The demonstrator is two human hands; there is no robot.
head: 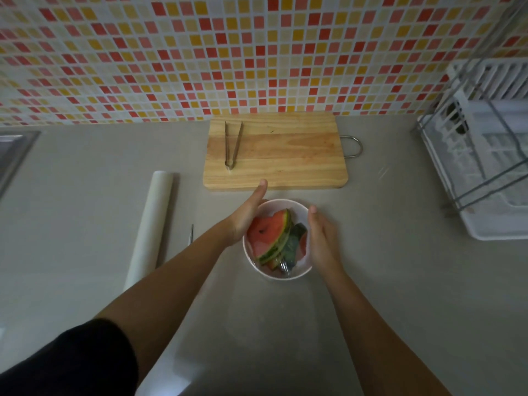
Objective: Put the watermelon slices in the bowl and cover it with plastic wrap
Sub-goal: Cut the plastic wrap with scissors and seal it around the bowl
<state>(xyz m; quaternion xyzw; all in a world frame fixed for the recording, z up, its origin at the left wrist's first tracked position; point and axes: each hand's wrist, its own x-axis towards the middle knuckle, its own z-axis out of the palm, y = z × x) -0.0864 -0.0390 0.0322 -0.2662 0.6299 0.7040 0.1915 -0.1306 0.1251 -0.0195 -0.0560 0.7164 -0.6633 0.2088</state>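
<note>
A white bowl (285,274) stands on the grey counter in front of the wooden cutting board. Several watermelon slices (270,231) lie in it, red flesh and green rind showing, with a glossy clear film over them. My left hand (248,214) presses against the bowl's left rim, thumb stretched toward the board. My right hand (323,238) lies flat along the bowl's right side, fingers together. Both hands cup the bowl from the sides. The roll of plastic wrap (150,227) lies on the counter to the left.
Metal tongs (233,144) rest on the wooden cutting board (285,152) by the tiled wall. A thin metal blade (192,234) lies beside the roll. A white dish rack (485,155) stands at the right. A sink edge (14,155) shows at far left.
</note>
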